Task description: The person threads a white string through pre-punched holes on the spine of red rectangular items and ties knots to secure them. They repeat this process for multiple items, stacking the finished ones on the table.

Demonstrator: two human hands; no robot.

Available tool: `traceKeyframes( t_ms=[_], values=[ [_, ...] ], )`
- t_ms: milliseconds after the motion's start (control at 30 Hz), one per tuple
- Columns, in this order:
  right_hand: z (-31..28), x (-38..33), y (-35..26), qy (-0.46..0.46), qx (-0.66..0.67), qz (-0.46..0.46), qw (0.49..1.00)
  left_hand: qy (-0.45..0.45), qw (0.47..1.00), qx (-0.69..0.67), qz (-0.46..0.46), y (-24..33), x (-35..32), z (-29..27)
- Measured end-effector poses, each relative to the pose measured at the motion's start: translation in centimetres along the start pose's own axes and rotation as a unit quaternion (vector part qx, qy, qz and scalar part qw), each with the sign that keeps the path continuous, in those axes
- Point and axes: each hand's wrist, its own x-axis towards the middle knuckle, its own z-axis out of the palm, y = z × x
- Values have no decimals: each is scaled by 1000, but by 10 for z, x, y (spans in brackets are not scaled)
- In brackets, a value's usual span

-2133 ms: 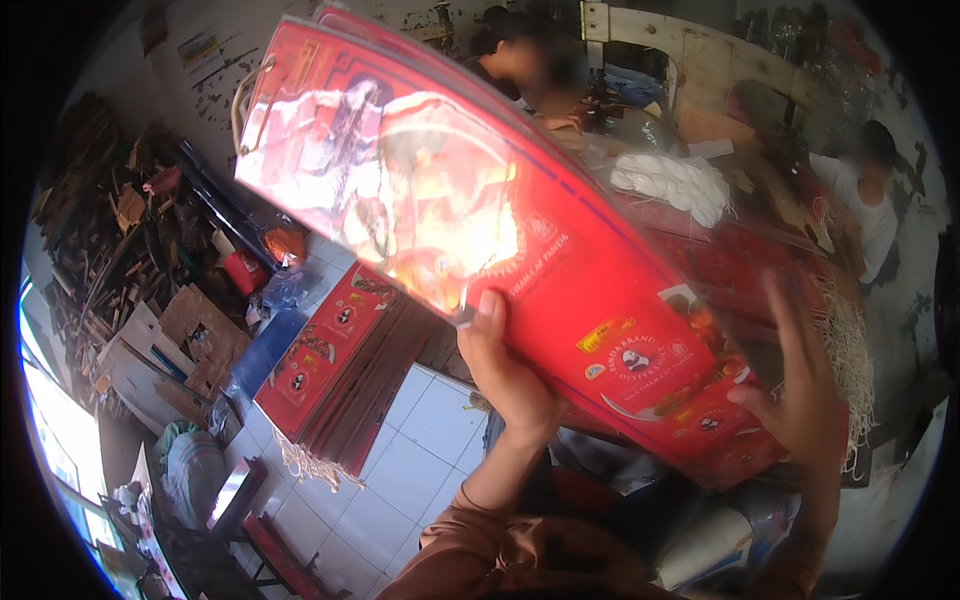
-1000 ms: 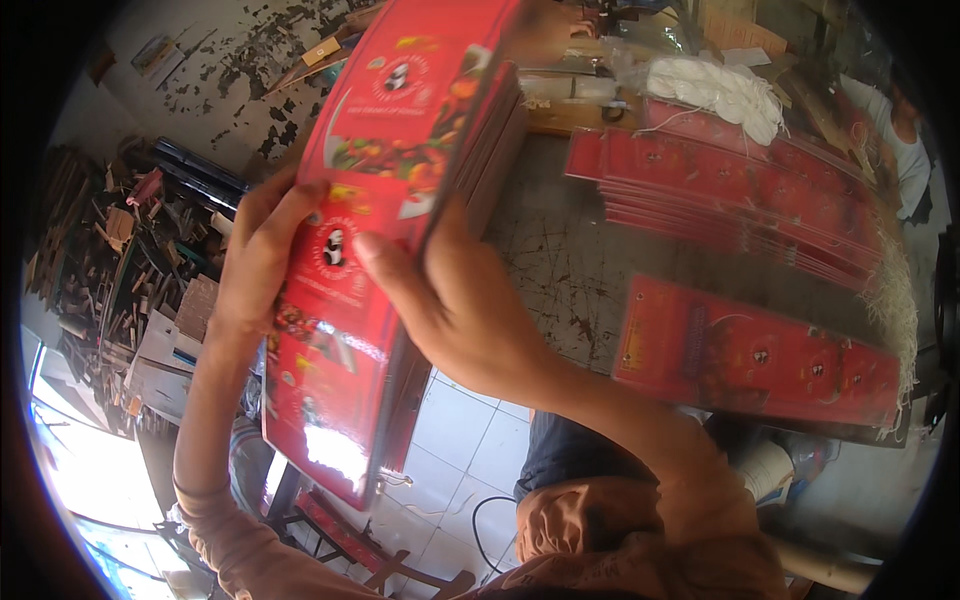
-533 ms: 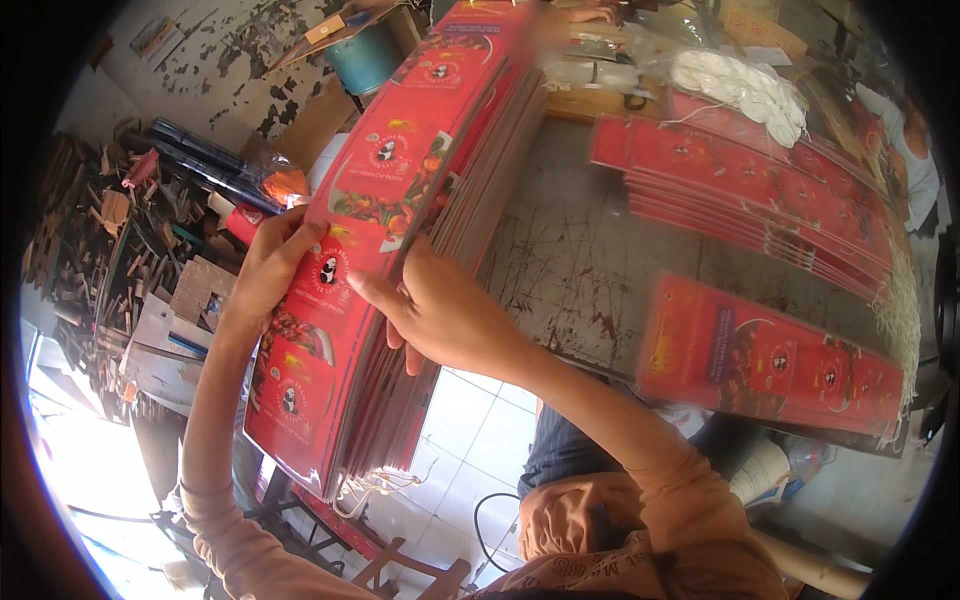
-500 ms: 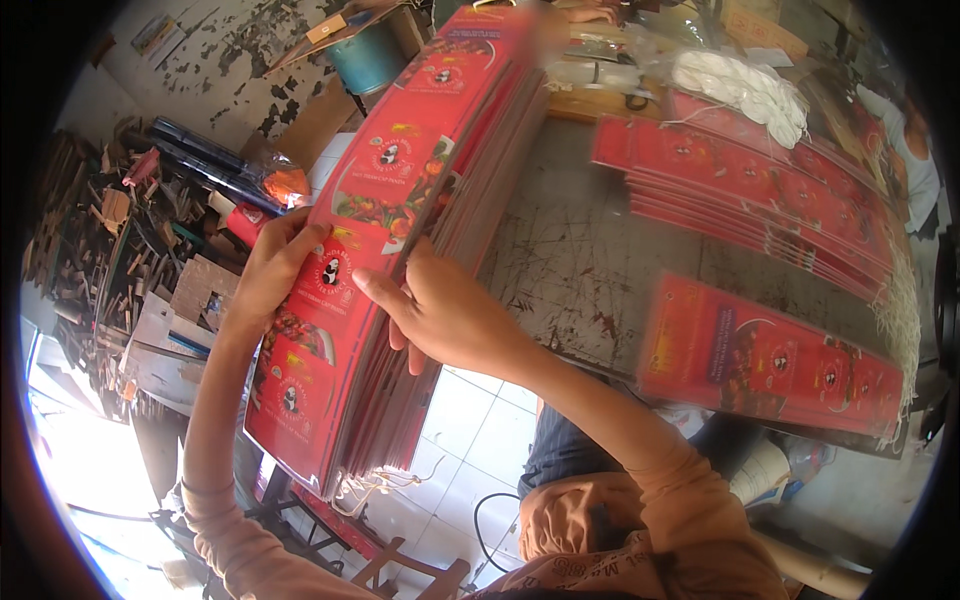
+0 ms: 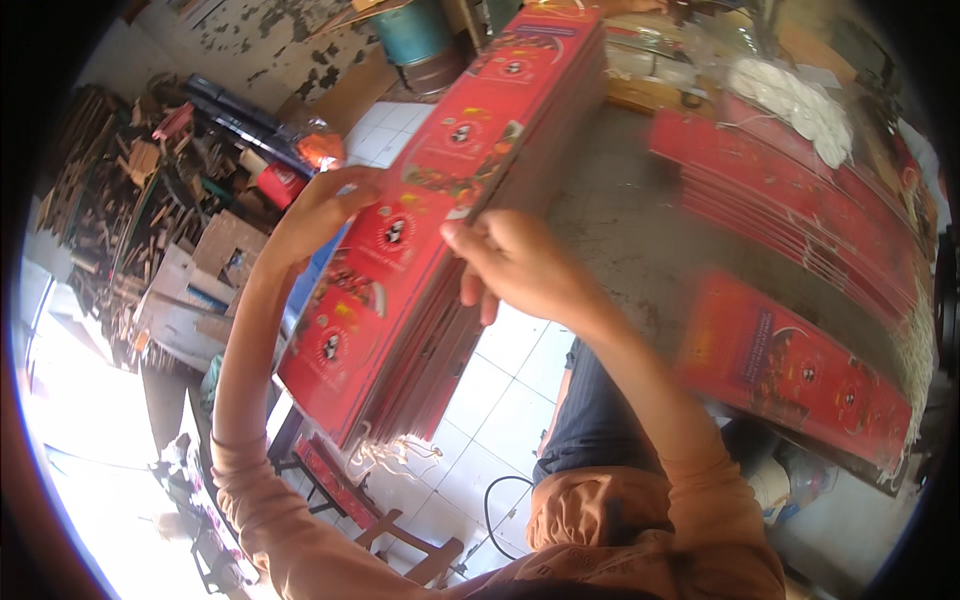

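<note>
A tall stack of long red printed sheets (image 5: 415, 268) runs diagonally from the lower left to the top middle, with pale strings (image 5: 395, 452) hanging at its near end. My left hand (image 5: 328, 212) arches over the stack's left edge. Its fingers are stretched out and slightly blurred, reaching onto the top sheet. At the right edge, my right hand (image 5: 530, 268) has its fingers curled in and its thumb toward the top sheet. Whatever may be between those fingers is hidden.
To the right, a grey, scratched tabletop (image 5: 620, 215) bears a fanned pile of red sheets (image 5: 780, 195), a separate red bundle (image 5: 800, 365) and a white string hank (image 5: 795, 105). Wood scraps (image 5: 130, 210) crowd the left. A blue-green drum (image 5: 412, 35) stands behind.
The whole view has shifted, so the stack appears farther right. My left fingers have loosened from the sheet's edge. My right hand has drawn slightly rightward from the top sheet, its fingers curling more.
</note>
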Motion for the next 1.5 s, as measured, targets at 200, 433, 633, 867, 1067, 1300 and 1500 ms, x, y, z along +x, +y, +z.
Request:
traceKeyframes(
  t_ms=[200,433,633,867,1067,1300,1500],
  values=[
    [-1,0,3,9,-12,23,1000,41,994,-96,40,-8,-19,-15],
    [-3,-11,14,85,-25,-6,996,105,974,-199,16,-81,-112,7],
    [7,-73,45,-44,-11,3,999,632,747,-203,28,-84,-199,156],
    [-2,-123,71,-123,-75,-12,990,691,719,73,-29,-70,-213,209],
    [-10,-150,82,-130,-64,20,989,805,542,-231,72,-50,-193,172],
    [-17,-167,94,-112,-19,17,993,777,486,-370,156,-81,-215,151],
    [-10,-172,105,-138,-26,13,990,776,546,-297,107,-46,-210,148]
  ],
)
